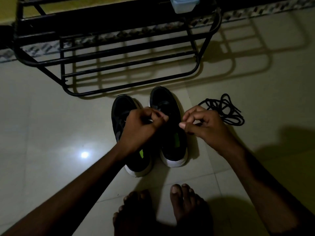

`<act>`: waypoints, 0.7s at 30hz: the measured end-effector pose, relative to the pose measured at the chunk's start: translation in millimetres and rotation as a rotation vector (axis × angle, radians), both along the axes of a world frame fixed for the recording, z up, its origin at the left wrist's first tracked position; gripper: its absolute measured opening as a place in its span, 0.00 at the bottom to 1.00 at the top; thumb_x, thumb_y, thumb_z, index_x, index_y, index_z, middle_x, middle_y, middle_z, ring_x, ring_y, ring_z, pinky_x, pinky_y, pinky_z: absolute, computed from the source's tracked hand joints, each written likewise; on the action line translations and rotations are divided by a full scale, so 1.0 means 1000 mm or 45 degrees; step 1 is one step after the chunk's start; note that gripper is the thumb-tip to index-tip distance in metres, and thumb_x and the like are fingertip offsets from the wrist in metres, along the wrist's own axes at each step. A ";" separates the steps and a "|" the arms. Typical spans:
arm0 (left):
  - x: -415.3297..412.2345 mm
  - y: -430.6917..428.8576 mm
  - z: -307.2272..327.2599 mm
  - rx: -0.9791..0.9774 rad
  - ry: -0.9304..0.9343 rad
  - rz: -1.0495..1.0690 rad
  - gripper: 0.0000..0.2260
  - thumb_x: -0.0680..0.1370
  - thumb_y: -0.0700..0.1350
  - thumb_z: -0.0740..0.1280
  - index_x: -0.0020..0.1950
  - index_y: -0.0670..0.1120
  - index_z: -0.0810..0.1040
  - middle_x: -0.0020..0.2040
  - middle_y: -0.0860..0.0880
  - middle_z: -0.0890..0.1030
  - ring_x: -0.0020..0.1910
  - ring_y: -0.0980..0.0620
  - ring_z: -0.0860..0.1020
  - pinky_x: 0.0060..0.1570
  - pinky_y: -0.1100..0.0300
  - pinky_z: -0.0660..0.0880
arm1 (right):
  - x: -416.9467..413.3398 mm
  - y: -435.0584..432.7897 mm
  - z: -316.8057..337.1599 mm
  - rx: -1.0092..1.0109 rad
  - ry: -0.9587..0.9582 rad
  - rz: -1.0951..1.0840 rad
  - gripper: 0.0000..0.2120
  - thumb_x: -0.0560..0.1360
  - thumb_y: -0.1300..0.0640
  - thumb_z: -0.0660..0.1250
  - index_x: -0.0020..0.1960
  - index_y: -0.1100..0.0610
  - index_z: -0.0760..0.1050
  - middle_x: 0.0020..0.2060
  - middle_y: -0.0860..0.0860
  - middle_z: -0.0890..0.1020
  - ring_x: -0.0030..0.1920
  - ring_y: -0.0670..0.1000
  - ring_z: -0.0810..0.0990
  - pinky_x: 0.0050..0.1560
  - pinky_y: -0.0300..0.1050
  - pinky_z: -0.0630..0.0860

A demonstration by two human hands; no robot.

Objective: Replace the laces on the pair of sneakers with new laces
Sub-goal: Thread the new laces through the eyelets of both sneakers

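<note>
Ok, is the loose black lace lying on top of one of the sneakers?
No, the loose black lace lies on the floor tiles, right of the right sneaker.

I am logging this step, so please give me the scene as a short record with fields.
sneakers: two black sneakers with white soles, side by side on the tiled floor
left hand: pinched over the laces area
right hand: pinched beside the right sneaker
loose lace: black shoelace in a heap, right of the sneakers
behind: black metal rack
</note>
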State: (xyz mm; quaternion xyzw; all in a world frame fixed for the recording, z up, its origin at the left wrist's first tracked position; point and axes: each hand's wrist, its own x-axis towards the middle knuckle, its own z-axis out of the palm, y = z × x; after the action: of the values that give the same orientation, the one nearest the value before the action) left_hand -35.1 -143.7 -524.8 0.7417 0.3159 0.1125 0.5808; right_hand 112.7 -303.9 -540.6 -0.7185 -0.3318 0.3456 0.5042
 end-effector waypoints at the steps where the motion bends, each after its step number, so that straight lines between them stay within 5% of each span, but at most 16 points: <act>1: 0.004 -0.004 0.003 -0.135 -0.042 0.060 0.14 0.78 0.41 0.72 0.33 0.40 0.79 0.43 0.45 0.86 0.46 0.49 0.85 0.49 0.56 0.79 | -0.001 0.002 0.001 0.076 0.081 -0.039 0.08 0.72 0.60 0.75 0.35 0.57 0.80 0.46 0.53 0.82 0.49 0.52 0.82 0.50 0.47 0.76; 6: 0.005 -0.015 0.001 -0.212 -0.173 0.140 0.09 0.81 0.42 0.69 0.45 0.39 0.85 0.43 0.45 0.87 0.45 0.48 0.86 0.46 0.59 0.81 | -0.010 0.015 0.003 0.289 0.534 -0.258 0.07 0.76 0.60 0.68 0.41 0.56 0.83 0.46 0.61 0.85 0.47 0.57 0.84 0.45 0.49 0.78; 10: -0.002 -0.013 -0.014 0.220 -0.219 -0.033 0.08 0.78 0.35 0.71 0.53 0.47 0.85 0.51 0.50 0.83 0.54 0.54 0.82 0.56 0.59 0.79 | -0.018 0.021 -0.002 0.194 0.408 -0.372 0.05 0.78 0.65 0.68 0.46 0.59 0.83 0.44 0.57 0.87 0.40 0.52 0.84 0.36 0.43 0.76; 16: -0.007 -0.009 -0.020 0.509 -0.247 -0.175 0.13 0.71 0.27 0.74 0.50 0.42 0.86 0.51 0.48 0.83 0.52 0.56 0.82 0.52 0.60 0.81 | -0.022 0.026 -0.010 0.039 0.177 -0.357 0.13 0.76 0.70 0.70 0.52 0.53 0.83 0.43 0.49 0.86 0.31 0.47 0.79 0.36 0.39 0.76; 21: -0.002 -0.004 -0.021 0.550 -0.256 -0.202 0.06 0.70 0.35 0.79 0.43 0.42 0.85 0.46 0.48 0.83 0.47 0.55 0.82 0.50 0.58 0.80 | -0.022 0.029 -0.008 -0.009 -0.056 -0.316 0.12 0.72 0.69 0.74 0.45 0.52 0.84 0.40 0.45 0.86 0.42 0.43 0.85 0.46 0.37 0.81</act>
State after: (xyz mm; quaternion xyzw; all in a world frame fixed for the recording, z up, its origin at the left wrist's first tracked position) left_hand -37.2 -147.9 -545.3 0.8561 0.1659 0.2047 0.4445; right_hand 90.3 -274.9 -548.4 -0.7633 -0.2500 0.2658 0.5331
